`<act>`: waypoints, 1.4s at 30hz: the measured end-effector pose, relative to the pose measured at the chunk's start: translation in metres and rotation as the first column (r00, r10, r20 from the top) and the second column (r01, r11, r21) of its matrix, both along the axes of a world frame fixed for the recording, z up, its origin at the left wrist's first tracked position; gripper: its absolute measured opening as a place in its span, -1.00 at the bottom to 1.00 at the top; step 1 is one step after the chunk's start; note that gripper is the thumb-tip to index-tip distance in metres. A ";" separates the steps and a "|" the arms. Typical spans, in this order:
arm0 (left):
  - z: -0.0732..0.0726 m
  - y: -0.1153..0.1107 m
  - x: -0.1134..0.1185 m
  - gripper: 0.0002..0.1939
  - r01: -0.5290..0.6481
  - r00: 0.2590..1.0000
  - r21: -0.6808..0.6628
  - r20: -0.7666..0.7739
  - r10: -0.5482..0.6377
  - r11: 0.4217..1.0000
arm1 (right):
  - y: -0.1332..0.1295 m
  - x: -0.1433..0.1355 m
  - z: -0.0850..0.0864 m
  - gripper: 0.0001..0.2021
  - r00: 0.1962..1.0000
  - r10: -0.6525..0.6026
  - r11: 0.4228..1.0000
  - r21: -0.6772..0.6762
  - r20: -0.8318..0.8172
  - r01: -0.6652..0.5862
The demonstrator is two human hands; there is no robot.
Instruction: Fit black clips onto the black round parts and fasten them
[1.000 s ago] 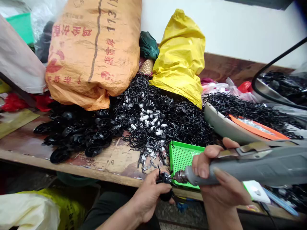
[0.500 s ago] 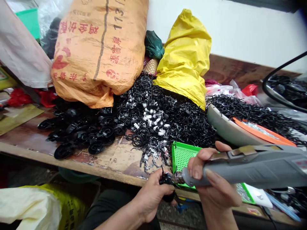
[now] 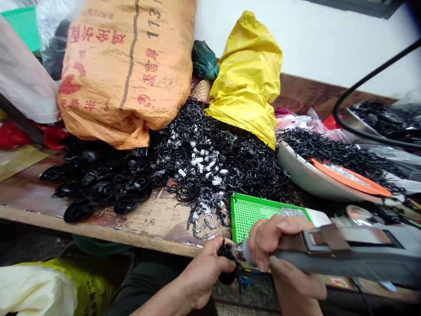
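My left hand pinches a small black plastic part just off the table's front edge. My right hand is wrapped round a grey power screwdriver, held nearly level, its metal tip against the black part. Behind the tool lies a green perforated tray with small metal pieces at its right end. Further back, a heap of small black parts is mixed with white pieces. What the tip touches on the part is too small to tell.
Round black housings lie at the left of the wooden table. Behind stand an orange sack and a yellow bag. A bowl of black parts with an orange dish is at right, below a black cable.
The screwdriver's rear end has dropped and the tool has rolled in my right hand, its tip still at the black part. The whole view has shifted slightly, so the table's things appear further left.
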State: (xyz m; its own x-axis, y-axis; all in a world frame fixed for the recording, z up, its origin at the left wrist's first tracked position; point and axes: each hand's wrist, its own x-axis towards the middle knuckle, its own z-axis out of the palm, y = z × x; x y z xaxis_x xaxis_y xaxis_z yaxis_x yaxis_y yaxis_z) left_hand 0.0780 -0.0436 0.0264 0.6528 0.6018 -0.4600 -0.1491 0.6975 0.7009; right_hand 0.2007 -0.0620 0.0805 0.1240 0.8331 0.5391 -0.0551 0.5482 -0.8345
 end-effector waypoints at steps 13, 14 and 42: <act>-0.014 0.012 -0.005 -0.62 -0.154 0.980 -0.088 0.115 0.164 0.984 | 0.045 0.103 -0.027 -0.56 0.769 -0.632 0.775 -0.049 -0.095 0.630; -0.014 0.012 -0.004 -0.63 -0.160 0.981 -0.088 0.092 0.168 0.983 | 0.047 0.105 -0.030 -0.56 0.766 -0.636 0.771 -0.047 -0.099 0.635; -0.008 0.015 -0.005 -0.74 -0.210 0.973 -0.120 0.070 0.220 0.970 | 0.027 0.071 0.000 -0.58 0.866 -0.465 0.885 -0.072 -0.184 0.460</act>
